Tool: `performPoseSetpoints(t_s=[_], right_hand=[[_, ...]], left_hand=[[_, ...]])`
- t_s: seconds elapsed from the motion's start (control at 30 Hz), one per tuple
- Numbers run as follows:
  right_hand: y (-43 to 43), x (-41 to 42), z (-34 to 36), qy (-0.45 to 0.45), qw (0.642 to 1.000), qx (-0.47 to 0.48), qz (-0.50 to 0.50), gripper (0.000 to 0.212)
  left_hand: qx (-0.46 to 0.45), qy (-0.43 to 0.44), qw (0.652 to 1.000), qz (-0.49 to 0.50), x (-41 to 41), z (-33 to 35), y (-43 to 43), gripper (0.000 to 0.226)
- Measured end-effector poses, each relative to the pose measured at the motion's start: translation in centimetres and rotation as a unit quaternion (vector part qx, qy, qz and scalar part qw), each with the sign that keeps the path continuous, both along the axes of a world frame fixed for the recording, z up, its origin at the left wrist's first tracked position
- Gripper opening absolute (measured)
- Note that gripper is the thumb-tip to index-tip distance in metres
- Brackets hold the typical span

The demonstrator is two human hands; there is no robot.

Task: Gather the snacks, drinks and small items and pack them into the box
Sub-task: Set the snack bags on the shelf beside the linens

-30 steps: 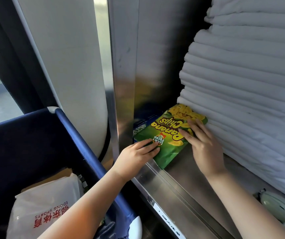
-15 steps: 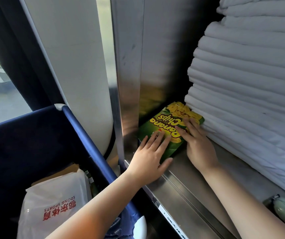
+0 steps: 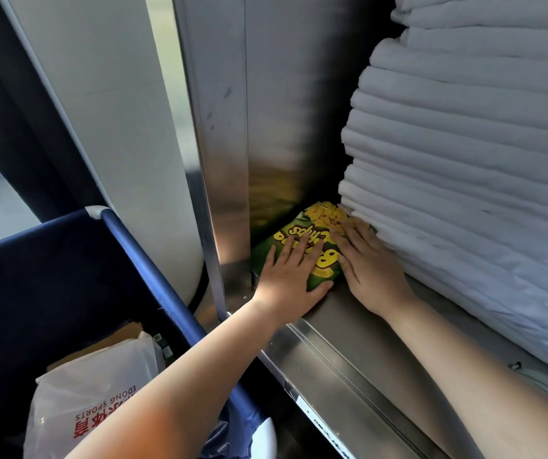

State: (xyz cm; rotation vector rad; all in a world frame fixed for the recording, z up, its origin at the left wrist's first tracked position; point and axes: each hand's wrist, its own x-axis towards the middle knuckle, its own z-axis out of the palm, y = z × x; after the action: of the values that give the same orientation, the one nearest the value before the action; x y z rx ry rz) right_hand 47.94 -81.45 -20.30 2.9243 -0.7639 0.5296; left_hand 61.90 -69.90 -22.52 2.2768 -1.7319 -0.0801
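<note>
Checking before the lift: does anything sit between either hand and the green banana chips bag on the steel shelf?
Nothing visible does: the left hand and right hand both lie flat on the green banana chips bag. Its far corner touches the stack of white folded linens, which may drag on it.

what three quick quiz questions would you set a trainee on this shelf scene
1. True or false: the left hand and the right hand both lie flat on the banana chips bag.
2. What touches the bag's far right side? A) the stack of folded white cloth B) a bottle C) a cardboard box
3. Fill in: the bag lies on a ___ shelf.
Key: 1 true; 2 A; 3 metal
</note>
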Motion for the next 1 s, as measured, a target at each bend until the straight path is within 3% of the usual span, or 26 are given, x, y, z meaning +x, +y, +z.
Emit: performPoseSetpoints(t_s=[0.3,0.6,1.0], right_hand=[[0.6,0.5,-2.1,0.033,0.995,0.085,-0.041,0.051],[-1.1,0.8,-1.5,0.053,0.987,0.154,-0.012,0.052],[1.5,0.1,-0.7,0.051,0.986,0.146,-0.066,0.059]], left_hand=[[-0.018,-0.024,1.000,-0.001,0.3,-0.6,-0.2,0.072],[-0.015,-0.021,1.000,0.018,0.3,-0.7,-0.9,0.072],[0.009,-0.028,1.000,0.007,0.7,-0.5,-1.0,0.072]])
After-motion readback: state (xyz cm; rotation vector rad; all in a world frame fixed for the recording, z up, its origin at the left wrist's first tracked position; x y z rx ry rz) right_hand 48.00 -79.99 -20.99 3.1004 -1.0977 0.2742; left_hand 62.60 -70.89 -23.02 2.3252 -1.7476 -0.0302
